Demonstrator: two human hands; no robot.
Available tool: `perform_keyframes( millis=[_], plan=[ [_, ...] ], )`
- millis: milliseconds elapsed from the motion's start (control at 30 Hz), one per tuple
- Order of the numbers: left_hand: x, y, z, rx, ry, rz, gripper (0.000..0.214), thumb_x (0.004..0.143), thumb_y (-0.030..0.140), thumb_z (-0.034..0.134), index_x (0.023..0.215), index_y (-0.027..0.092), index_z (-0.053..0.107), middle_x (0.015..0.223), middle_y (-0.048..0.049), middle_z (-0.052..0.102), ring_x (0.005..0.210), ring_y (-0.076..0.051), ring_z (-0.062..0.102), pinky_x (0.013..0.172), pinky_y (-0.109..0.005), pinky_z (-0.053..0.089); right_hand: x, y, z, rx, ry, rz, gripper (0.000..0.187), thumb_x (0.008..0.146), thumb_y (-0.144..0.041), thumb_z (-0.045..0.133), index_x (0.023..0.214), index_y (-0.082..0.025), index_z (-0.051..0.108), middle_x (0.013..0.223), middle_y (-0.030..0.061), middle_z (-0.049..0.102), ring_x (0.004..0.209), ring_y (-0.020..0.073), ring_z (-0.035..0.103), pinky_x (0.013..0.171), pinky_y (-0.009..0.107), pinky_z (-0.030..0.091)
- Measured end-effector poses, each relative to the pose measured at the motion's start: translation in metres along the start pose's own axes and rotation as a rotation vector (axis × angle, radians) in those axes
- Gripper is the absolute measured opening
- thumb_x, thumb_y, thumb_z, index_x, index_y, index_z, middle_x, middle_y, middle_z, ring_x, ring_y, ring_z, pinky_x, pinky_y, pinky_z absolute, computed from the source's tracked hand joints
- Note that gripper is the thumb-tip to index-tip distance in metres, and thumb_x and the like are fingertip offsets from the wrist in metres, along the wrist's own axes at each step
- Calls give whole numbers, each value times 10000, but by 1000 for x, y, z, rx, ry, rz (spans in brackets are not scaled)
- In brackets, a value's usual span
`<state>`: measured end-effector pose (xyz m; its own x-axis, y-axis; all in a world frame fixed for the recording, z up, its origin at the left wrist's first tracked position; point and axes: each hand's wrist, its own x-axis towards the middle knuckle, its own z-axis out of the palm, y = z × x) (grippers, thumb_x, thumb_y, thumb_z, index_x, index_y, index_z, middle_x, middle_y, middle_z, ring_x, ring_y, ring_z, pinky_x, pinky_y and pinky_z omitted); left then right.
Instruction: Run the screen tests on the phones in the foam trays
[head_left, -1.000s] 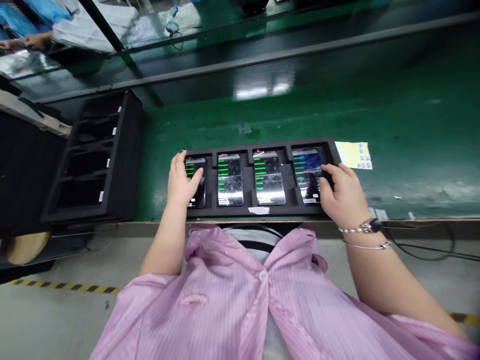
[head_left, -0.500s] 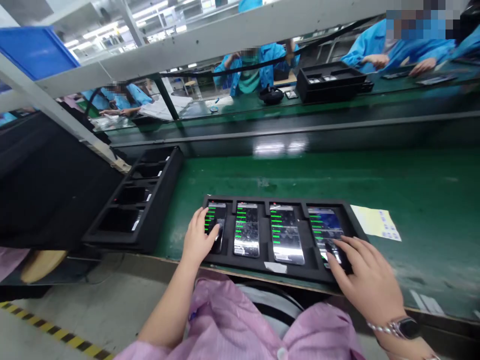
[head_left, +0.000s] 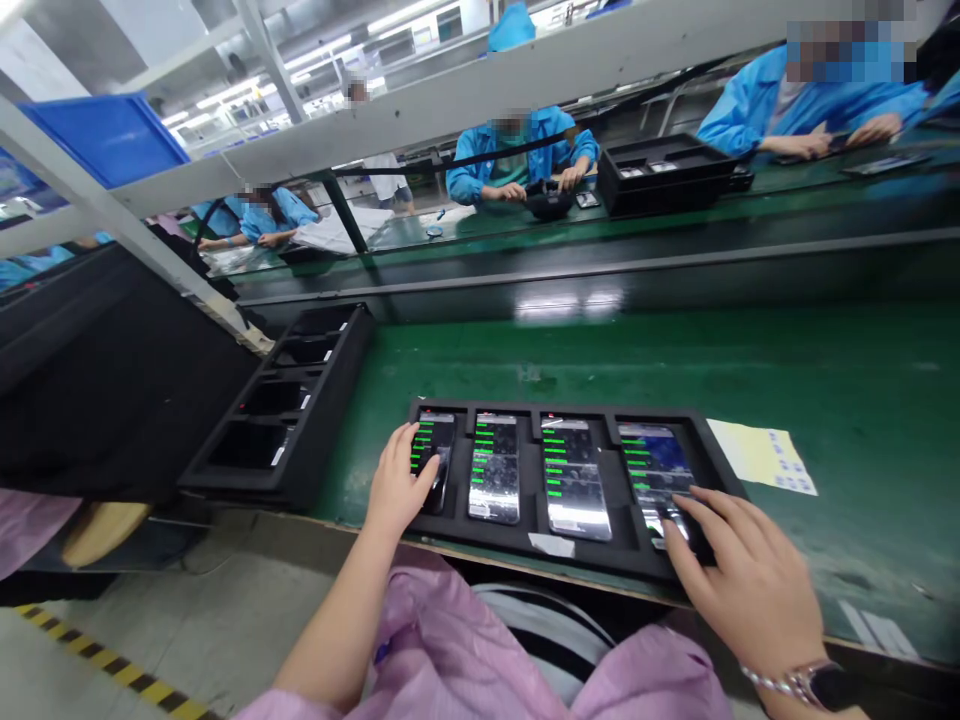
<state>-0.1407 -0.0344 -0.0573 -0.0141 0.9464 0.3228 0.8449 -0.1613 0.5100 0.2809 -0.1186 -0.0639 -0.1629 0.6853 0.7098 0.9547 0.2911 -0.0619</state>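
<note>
A black foam tray [head_left: 525,540] lies on the green belt at the near edge and holds several lit phones in a row. My left hand [head_left: 394,490] rests on the tray's left end, thumb lying on the leftmost phone [head_left: 433,452]. My right hand [head_left: 746,585] lies on the tray's right end, fingers spread, fingertips touching the lower part of the rightmost phone [head_left: 654,468]. Two middle phones [head_left: 495,465] [head_left: 574,478] lie untouched, screens showing green lines. Neither hand holds anything.
A second black tray [head_left: 281,415] with dark slots sits to the left beside a black box [head_left: 97,370]. A yellow-white label sheet [head_left: 761,455] lies right of the phone tray. Beyond the belt, people in blue coats [head_left: 517,150] work near another black tray [head_left: 664,170].
The view has lifted from looking straight down to looking forward across the belt. Both hands stay on the tray's ends; the right hand's fingers have slid slightly lower on the rightmost phone.
</note>
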Motion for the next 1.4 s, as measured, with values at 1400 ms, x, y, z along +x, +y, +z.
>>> perform_keyframes(
  millis=[1400],
  plan=[
    [7, -26, 10, -226, 176, -78, 428, 952, 392, 642, 1339, 211, 613, 1381, -158, 599, 1207, -310, 683, 1091, -543, 572, -2, -8, -6, 27, 79, 22, 128, 1000, -273, 676, 998, -166, 746, 1155, 137, 746, 1049, 314, 667, 909, 455, 496]
  ],
)
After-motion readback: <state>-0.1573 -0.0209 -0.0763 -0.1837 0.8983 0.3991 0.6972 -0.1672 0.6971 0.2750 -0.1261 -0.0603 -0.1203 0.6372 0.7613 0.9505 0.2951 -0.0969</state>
